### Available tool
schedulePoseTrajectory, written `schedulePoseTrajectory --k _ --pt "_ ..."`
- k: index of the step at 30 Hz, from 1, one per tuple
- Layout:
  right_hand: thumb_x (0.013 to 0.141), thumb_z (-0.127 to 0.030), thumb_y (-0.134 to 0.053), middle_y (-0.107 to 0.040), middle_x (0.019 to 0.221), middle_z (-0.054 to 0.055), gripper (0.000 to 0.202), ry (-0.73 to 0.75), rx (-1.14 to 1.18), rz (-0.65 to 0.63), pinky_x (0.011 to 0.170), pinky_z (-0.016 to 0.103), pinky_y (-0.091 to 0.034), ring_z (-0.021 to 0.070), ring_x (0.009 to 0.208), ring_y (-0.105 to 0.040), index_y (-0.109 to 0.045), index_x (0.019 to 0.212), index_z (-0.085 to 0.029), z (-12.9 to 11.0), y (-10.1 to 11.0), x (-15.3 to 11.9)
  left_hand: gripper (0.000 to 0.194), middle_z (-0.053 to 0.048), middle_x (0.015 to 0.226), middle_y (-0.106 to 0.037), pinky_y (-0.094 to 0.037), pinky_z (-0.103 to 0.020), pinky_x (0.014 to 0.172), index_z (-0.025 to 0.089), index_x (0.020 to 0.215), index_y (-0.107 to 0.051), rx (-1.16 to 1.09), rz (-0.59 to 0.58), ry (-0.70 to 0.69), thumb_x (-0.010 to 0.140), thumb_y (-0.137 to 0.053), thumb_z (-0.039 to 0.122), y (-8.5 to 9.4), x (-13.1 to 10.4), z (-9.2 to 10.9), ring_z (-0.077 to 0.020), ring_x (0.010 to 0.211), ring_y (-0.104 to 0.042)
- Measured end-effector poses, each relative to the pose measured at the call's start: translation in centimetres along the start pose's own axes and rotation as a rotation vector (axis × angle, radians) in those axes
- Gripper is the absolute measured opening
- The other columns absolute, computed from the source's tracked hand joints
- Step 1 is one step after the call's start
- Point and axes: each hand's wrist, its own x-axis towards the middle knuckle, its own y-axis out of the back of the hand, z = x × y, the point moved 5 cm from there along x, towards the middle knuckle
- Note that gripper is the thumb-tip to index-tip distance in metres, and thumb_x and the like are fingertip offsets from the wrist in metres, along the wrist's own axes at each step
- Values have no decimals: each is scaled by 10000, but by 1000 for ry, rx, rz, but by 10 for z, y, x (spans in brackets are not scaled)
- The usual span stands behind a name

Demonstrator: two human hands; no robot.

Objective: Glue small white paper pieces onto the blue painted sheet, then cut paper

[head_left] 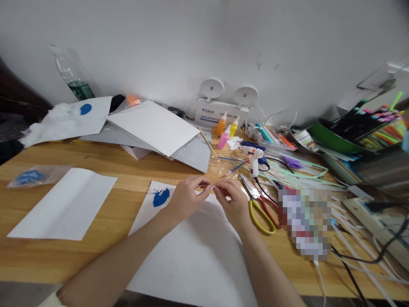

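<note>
A small whitish piece [213, 186] was between the fingertips of both hands, above the far part of the large white sheet [191, 256]. The left hand [188, 197] and the right hand [232, 201] had their thumbs and forefingers closed in a pinch, and both seemed to grip this piece; it was mostly hidden, so I could not tell its long axis. The blue patch [161, 198], with white bits [158, 188] along its upper edge, lay on the same sheet, to the left of the fingers. Therefore the left hand was nearer to it. The scissors [254, 194] lay just beside the right hand, on the wooden table [32, 260].
</note>
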Motion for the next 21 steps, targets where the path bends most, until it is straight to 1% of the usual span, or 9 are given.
schedulePoseTrajectory --k 9,16,21 --pt "807 -167 -520 -559 760 17 124 52 -81 21 587 259 -452 127 661 -541 -626 854 -211 -1 4 -1 79 0 747 -653 -439 -241 672 186 754 -598 -3 -1 -26 771 -524 209 -1 0 0 -131 717 -592" --pt "800 -148 -529 -559 746 15 149 80 -76 45 560 254 -455 122 638 -542 -651 848 -220 -3 6 -1 89 0 744 -673 -451 -225 663 179 751 -629 -45 -15 2 763 -544 202 0 0 -1 -125 708 -608" --pt "795 -143 -537 -560 760 17 160 88 -48 45 550 248 -455 118 641 -540 -660 859 -222 0 6 -3 111 -1 752 -684 -455 -233 661 187 773 -648 -55 -13 -13 770 -555 246 0 0 -2 -131 709 -616"
